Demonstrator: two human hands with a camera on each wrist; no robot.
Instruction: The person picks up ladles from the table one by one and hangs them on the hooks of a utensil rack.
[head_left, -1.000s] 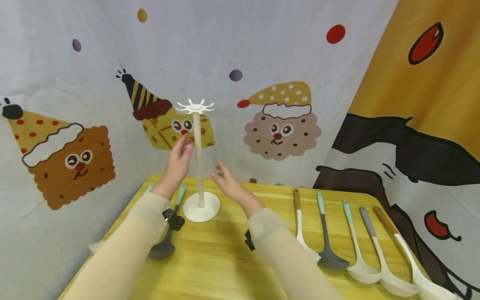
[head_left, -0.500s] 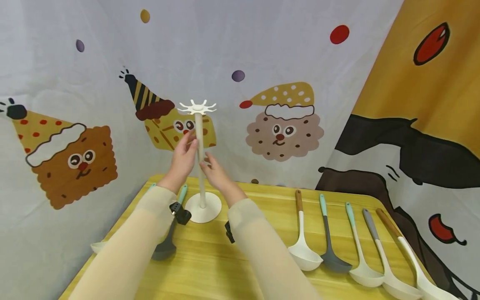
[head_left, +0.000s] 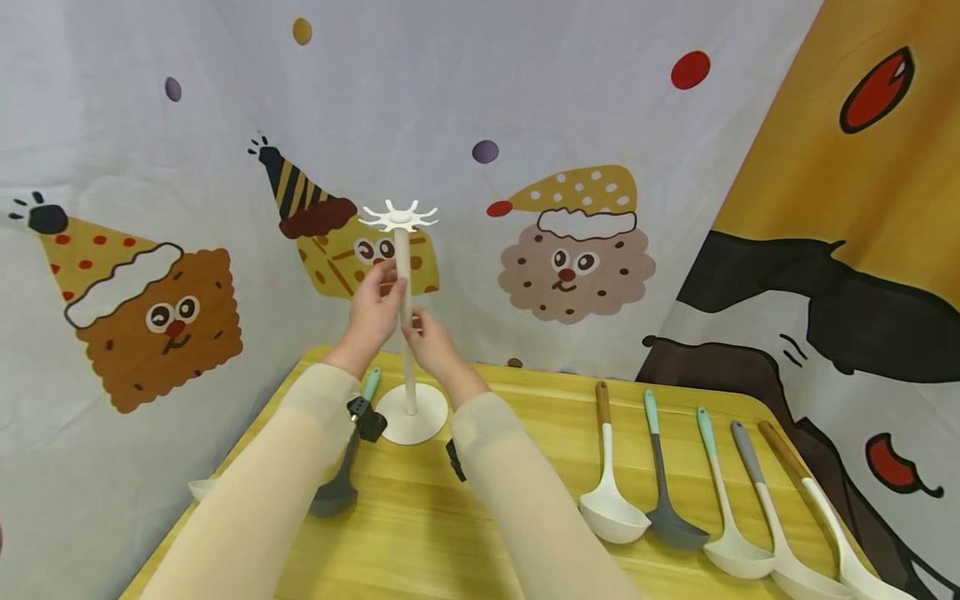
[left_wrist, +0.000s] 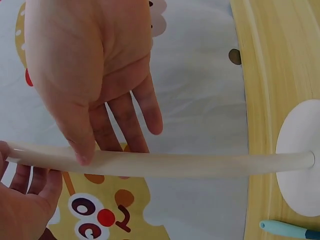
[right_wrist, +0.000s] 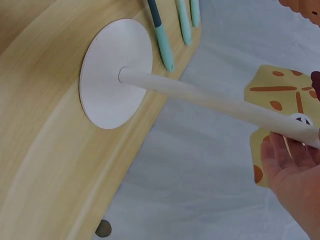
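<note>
A white utensil stand (head_left: 409, 367) stands upright on the table, with a round base (right_wrist: 110, 85) and a ring of hooks (head_left: 400, 218) on top. My left hand (head_left: 371, 318) holds the upper pole from the left, its thumb against the near side and fingers reaching behind. A little lower, my right hand (head_left: 437, 346) pinches the pole from the right. In the left wrist view the right hand's thumb lies on the pole, its fingers (left_wrist: 131, 125) passing behind; part of the left hand (left_wrist: 22, 200) is cut off by the frame edge.
Several ladles lie on the right of the wooden table (head_left: 540, 433), among them a white ladle (head_left: 611, 508) and a grey ladle (head_left: 675, 529). On the left, a grey ladle (head_left: 337, 492) with a mint handle lies partly under my sleeve. A printed cloth (head_left: 480, 75) hangs behind.
Both hands have closed in on the pole. The right hand has moved left to meet it, and the left hand has shifted slightly right. The stand remains upright.
</note>
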